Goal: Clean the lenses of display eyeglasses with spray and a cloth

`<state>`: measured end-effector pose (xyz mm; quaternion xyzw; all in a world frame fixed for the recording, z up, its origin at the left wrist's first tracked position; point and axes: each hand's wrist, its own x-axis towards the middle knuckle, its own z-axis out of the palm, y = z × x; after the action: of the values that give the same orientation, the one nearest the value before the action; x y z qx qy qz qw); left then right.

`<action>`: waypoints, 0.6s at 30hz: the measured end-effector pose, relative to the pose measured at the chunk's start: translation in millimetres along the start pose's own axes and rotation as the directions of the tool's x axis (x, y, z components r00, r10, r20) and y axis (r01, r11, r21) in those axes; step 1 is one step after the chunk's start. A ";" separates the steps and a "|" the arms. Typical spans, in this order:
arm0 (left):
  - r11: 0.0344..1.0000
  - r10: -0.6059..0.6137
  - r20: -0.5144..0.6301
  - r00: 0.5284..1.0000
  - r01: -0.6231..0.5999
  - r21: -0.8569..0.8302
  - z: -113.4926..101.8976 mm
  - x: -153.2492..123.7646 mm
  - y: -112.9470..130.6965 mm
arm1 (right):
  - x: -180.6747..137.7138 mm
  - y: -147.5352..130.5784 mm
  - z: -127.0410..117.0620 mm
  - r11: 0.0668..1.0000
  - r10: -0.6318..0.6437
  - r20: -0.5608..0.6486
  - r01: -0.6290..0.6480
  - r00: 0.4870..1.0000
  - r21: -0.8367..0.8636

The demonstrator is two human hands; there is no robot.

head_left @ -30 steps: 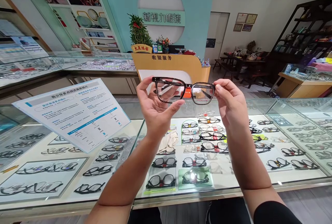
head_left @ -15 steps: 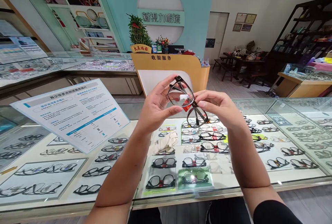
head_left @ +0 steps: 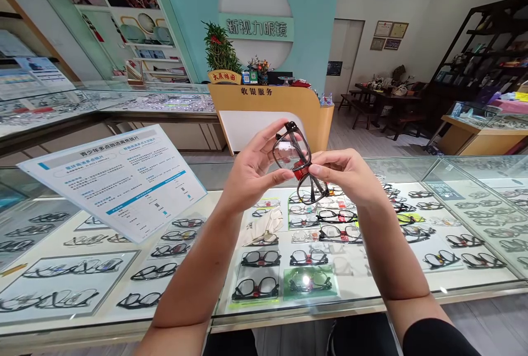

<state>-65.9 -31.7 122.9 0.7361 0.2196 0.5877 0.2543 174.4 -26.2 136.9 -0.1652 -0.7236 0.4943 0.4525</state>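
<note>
I hold a pair of dark-framed glasses [head_left: 297, 159] in both hands above a glass display counter [head_left: 289, 312]. The frame is tilted steeply, one lens up and the other down. A small red tag [head_left: 302, 172] hangs at its bridge. My left hand [head_left: 251, 171] pinches the upper lens rim between thumb and fingers. My right hand [head_left: 344, 171] pinches the frame near the bridge and lower lens.
Under the counter glass lie several rows of glasses [head_left: 313, 235] and a folded cloth [head_left: 264, 224]. A slanted printed info board [head_left: 117, 177] stands on the counter at left. A yellow cashier desk [head_left: 272, 105] is beyond, with more display cases at left and right.
The glasses went from level and held at both ends to steeply tilted, and both hands came closer together near the middle of the frame.
</note>
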 end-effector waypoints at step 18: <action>0.920 -0.076 -0.395 0.915 0.217 0.326 59.6 -20.9 30.7 | -15.4 10.3 40.3 0.637 -0.553 -0.276 0.185 0.786 -0.749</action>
<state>-11.4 -75.4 115.9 0.6253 0.4243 0.6454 0.1112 147.5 -54.9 116.3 -0.2807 -0.7344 0.0252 0.6175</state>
